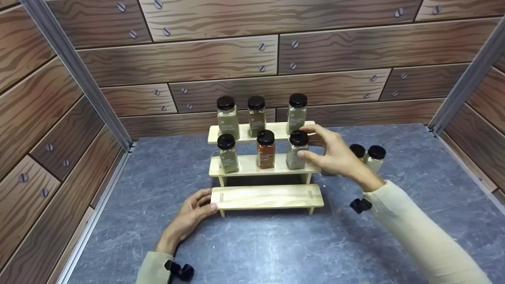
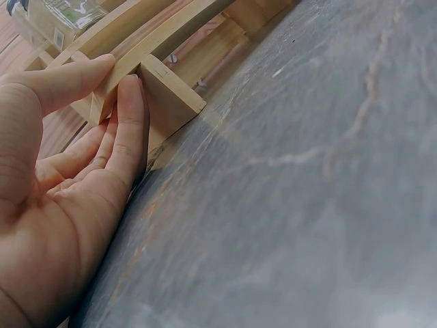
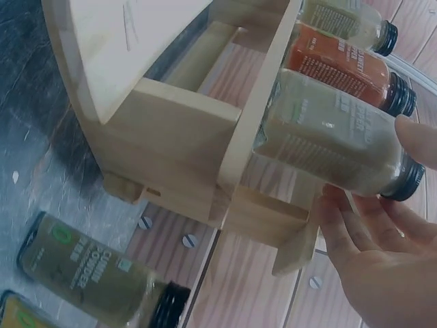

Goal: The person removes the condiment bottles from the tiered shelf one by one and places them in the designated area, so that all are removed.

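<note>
The right hand [image 1: 335, 152] has its thumb and fingers curled round a grey-green jar [image 1: 296, 156], thumb on the near side close under the black cap, fingertips on the far side. That jar stands upright at the right end of the rack's middle tier; its label carries pale print, too soft to read. The left hand [image 1: 193, 211] pinches the left end of the lowest board of the wooden rack [image 1: 266, 197] — thumb on top, fingers beneath and behind.

Beside the gripped jar, on the same tier, stand an orange-red jar [image 1: 266, 155] and, at the left end, a green jar [image 1: 229, 159], both with lettering too small to make out. Behind, on the top tier, the right-hand jar [image 1: 296, 118] reads "SALT AND PEPPER", with a further line illegible; a brownish jar [image 1: 257, 122] and another green jar [image 1: 228, 124] share that board.

On the tabletop right of the rack, the right wrist view shows a jar marked "CUMIN POWDER" [image 3: 89, 273] — a yellow jar [image 3: 19, 313] lies partly in frame next to it. A pale jar [image 1: 373, 163] stands there too.
</note>
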The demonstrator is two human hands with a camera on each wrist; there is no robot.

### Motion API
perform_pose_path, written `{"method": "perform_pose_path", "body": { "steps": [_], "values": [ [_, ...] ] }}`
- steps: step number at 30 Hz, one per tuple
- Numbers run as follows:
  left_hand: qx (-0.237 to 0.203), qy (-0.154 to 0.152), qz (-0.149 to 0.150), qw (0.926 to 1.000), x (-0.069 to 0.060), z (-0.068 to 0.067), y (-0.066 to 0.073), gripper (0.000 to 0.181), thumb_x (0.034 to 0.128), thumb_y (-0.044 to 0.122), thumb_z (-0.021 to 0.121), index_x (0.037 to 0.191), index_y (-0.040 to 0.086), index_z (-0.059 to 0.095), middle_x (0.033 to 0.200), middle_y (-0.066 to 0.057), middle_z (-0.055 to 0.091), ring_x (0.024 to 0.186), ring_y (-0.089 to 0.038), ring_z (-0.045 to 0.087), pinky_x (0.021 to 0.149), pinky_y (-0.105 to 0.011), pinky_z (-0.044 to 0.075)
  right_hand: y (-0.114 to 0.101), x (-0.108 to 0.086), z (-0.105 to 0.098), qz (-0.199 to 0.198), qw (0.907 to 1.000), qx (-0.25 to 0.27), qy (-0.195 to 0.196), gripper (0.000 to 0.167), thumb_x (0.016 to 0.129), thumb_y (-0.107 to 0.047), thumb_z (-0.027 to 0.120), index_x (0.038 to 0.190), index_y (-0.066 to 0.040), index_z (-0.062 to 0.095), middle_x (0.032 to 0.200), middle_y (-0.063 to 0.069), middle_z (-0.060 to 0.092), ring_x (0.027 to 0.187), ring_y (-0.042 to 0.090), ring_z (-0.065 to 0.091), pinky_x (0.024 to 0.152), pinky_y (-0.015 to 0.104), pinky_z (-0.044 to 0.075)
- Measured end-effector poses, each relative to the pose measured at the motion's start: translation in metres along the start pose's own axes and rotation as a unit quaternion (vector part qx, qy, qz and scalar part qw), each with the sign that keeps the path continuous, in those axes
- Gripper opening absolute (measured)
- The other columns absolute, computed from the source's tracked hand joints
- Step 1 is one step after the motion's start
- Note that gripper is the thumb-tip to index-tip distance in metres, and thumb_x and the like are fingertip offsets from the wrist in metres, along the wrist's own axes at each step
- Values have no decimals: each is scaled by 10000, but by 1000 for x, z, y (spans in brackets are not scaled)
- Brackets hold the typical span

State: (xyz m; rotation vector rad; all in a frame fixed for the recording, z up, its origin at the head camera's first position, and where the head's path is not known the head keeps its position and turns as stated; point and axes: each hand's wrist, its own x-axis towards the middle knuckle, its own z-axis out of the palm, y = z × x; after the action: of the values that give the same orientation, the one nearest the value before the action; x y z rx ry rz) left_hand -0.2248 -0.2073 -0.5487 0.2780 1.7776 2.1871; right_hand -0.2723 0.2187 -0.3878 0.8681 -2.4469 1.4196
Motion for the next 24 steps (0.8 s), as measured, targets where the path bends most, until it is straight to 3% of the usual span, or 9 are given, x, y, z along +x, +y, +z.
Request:
{"method": "perform_pose_path", "body": {
  "steps": [4, 7, 24],
  "values": [
    [-10, -13, -26, 10000, 0, 0, 0, 686, 980, -22, 690, 1541, -160, 321, 1435, -203, 581, 1208, -207, 670, 1096, -350, 587, 3, 3, 5, 24, 9997, 226, -20, 600, 894, 51, 805, 1440, 39, 557, 1370, 242, 657, 1200, 418, 704, 1073, 272, 582],
    [1, -35, -18, 10000, 0, 0, 0, 680, 982, -19, 692, 1537, -159, 325, 1442, -209, 575, 1205, -212, 673, 1099, -356, 586, 4, 3, 7, -3, 9994, 359, 16, 602, 882, 101, 787, 1436, 59, 553, 1365, 254, 657, 1192, 421, 704, 1050, 238, 587],
    [0, -73, 28, 10000, 0, -1, 1, 695, 974, -28, 686, 1540, -171, 309, 1460, -252, 559, 1206, -230, 680, 1115, -361, 576, -1, -6, 2, 32, 9997, 212, 153, 570, 894, 79, 789, 1420, 67, 571, 1331, 268, 675, 1184, 424, 705, 1054, 303, 596]
  ]
}}
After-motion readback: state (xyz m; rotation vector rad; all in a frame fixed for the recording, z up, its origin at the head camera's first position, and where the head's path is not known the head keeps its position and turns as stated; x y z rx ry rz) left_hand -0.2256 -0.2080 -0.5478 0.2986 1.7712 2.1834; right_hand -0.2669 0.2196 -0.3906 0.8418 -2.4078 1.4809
